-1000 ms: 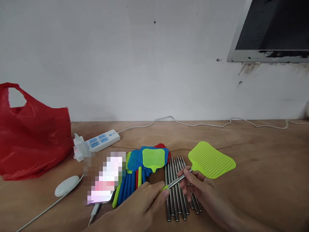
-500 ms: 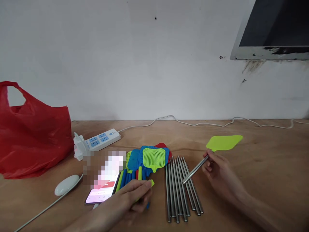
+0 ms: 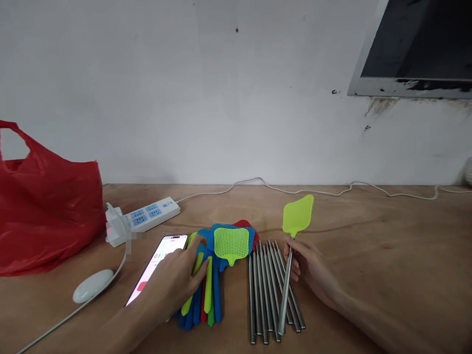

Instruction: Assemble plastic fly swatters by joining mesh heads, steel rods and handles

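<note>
- Green fly swatter (image 3: 298, 215): atop steel rod bundle (image 3: 262, 295); long axis near-to-far, mesh head pointing away, leaning slightly right.
- Right hand (image 3: 309, 268): right of bundle, fingers pinching swatter shaft.
- Left hand (image 3: 173, 282): left of bundle, flat and unclenched on plastic handles (image 3: 211, 297).

Fly swatter (image 3: 298, 215): lime-green mesh head on a shiny steel shaft; it is leaning up off the table (image 3: 387, 275), head pointing up and away, with the shaft's near end resting across the steel rods.
Steel rods (image 3: 262, 295): lying flat side by side in a loose bundle, running front to back.
Swatter heads (image 3: 231, 242): green, blue and red mesh, lying overlapped just left of the steel rods, a green one on top.
Handles (image 3: 208, 295): blue, green and red grips, lying fanned just in front of the swatter heads.
</note>
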The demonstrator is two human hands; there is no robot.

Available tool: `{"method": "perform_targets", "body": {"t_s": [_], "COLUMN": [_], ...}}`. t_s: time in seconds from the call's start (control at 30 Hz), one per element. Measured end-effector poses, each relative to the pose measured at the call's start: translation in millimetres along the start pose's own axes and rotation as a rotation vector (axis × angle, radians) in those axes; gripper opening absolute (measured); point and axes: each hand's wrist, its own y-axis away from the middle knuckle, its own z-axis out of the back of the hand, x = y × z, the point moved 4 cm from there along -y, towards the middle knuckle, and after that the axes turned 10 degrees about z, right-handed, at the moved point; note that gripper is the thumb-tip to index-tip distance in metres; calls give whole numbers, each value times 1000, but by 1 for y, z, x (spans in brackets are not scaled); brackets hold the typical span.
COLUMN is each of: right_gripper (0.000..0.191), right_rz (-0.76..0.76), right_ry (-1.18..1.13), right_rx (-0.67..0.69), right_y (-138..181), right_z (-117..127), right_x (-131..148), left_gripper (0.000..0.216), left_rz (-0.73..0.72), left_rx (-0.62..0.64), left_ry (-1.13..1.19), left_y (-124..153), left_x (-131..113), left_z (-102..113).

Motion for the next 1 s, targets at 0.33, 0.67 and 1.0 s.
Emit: {"method": "perform_targets", "body": {"t_s": [0.33,0.67,1.0], "right_gripper": [51,38,49], "right_rz": [-193,-531,-400], "right_ry": [-196,-270,-7], "right_rx": [304,777,782], "right_y": [-1,27,41], "right_z": [-6,-19,-31], "right_x": [-7,-9,-3], "left_gripper": [40,51,43], "left_rz": [45,-265,-588], "left_rx": [-40,-207,-329], "left_ry": [-121,251,263], "left_y": [4,-1,-1], "left_x": [-2,-17,-22], "left_z": [5,22,28]}}
